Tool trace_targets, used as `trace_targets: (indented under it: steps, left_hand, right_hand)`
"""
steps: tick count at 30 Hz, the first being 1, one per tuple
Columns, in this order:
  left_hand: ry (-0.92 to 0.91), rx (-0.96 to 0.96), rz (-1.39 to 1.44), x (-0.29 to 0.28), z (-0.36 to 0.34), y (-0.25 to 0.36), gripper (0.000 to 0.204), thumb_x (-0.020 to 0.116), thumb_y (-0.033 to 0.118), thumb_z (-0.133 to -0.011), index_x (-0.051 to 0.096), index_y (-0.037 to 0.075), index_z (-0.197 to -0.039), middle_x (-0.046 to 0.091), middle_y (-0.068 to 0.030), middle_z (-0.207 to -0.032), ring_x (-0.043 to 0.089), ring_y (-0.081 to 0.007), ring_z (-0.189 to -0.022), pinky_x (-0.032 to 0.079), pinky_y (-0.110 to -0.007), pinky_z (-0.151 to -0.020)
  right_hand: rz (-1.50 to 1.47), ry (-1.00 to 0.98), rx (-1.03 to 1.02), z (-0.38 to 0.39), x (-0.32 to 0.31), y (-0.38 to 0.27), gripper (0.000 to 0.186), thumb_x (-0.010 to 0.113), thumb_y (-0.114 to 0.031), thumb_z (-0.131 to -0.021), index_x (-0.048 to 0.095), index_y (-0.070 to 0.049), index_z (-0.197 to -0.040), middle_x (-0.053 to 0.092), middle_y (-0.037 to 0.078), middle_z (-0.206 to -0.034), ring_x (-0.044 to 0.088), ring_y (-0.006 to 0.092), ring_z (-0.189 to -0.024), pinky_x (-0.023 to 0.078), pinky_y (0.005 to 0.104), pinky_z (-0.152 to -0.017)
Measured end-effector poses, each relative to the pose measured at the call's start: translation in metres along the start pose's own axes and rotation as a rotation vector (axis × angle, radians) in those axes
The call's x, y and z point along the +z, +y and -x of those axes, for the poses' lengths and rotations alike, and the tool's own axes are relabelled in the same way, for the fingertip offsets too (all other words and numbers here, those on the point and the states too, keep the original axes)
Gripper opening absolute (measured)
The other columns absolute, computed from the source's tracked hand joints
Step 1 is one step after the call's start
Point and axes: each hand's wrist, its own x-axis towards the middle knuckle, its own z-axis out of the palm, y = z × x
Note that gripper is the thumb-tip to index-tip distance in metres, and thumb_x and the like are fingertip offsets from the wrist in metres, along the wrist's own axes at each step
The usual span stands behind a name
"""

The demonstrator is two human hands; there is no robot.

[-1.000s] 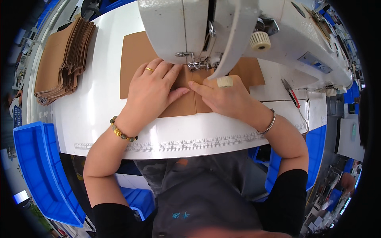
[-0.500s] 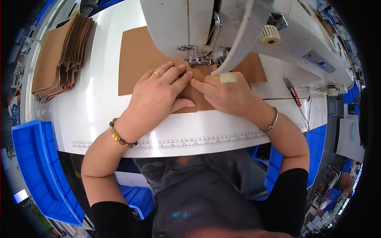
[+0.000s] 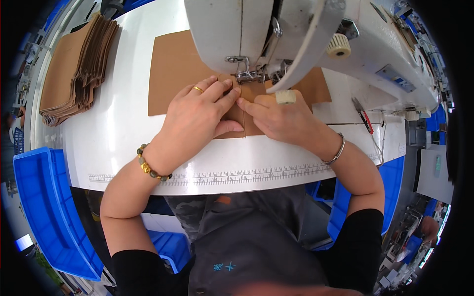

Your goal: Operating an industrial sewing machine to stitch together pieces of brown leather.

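Head view — the brown sheet at the sewing machine's presser foot sits slightly farther in than a second ago, apparently feeding through, under the loosely spread left hand and curled right hand — pinch there unclear.

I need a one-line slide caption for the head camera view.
Left hand and right hand on brown material at a white sewing machine, with stacked brown pieces at left.

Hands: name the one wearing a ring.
The left hand, on the brown panel: a gold-coloured ring circles one finger, while the right hand shows no ring.
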Motion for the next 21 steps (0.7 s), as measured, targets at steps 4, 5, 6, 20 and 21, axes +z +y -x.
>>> trace_targets:
  steps: [4, 5, 6, 20, 21]
  left_hand:
    - [0.017, 0.002, -0.008, 0.0025, -0.0001, -0.0005, 0.06, 0.075, 0.044, -0.081, 0.068, 0.007, -0.129, 0.067, -0.0083, -0.132, 0.063, -0.0294, -0.125, 0.052, -0.039, -0.101]
    - [0.012, 0.0, 0.0, 0.0031, -0.0004, -0.0012, 0.06, 0.075, 0.044, -0.081, 0.068, 0.007, -0.129, 0.067, -0.0083, -0.132, 0.063, -0.0294, -0.125, 0.052, -0.039, -0.101]
    - [0.029, 0.002, -0.003, 0.0035, -0.0004, -0.0018, 0.064, 0.076, 0.044, -0.08, 0.068, 0.008, -0.131, 0.067, -0.0073, -0.131, 0.063, -0.0295, -0.121, 0.053, -0.04, -0.099]
    - [0.06, 0.023, -0.054, 0.0063, 0.0008, -0.0016, 0.062, 0.073, 0.048, -0.084, 0.068, 0.007, -0.13, 0.067, -0.008, -0.131, 0.061, -0.0279, -0.127, 0.051, -0.038, -0.1]
    - [0.061, 0.017, -0.035, 0.0065, 0.0002, -0.0018, 0.064, 0.074, 0.047, -0.081, 0.068, 0.007, -0.132, 0.067, -0.007, -0.129, 0.062, -0.0295, -0.125, 0.052, -0.04, -0.099]
  right_hand:
    - [0.007, 0.001, -0.004, -0.0038, -0.0008, 0.0, 0.034, 0.07, -0.013, -0.081, 0.075, -0.01, -0.115, 0.058, -0.001, -0.068, 0.059, 0.0164, -0.054, 0.045, 0.0322, -0.045]
    - [0.002, 0.016, 0.0, -0.0052, -0.0011, -0.0006, 0.026, 0.07, -0.018, -0.087, 0.076, -0.01, -0.111, 0.062, 0.002, -0.063, 0.062, 0.0206, -0.051, 0.047, 0.0335, -0.045]
    - [-0.006, 0.009, 0.001, -0.0055, -0.0014, -0.0006, 0.026, 0.07, -0.018, -0.087, 0.076, -0.01, -0.111, 0.062, 0.002, -0.063, 0.062, 0.0206, -0.051, 0.047, 0.0335, -0.045]
    - [-0.022, 0.007, 0.029, -0.0051, -0.0057, -0.0024, 0.03, 0.069, -0.017, -0.084, 0.075, -0.009, -0.112, 0.062, -0.003, -0.072, 0.061, 0.0168, -0.054, 0.045, 0.0312, -0.045]
    - [-0.02, 0.01, 0.031, -0.0051, -0.0057, -0.0022, 0.03, 0.069, -0.017, -0.084, 0.075, -0.009, -0.112, 0.062, -0.003, -0.072, 0.061, 0.0168, -0.054, 0.045, 0.0312, -0.045]
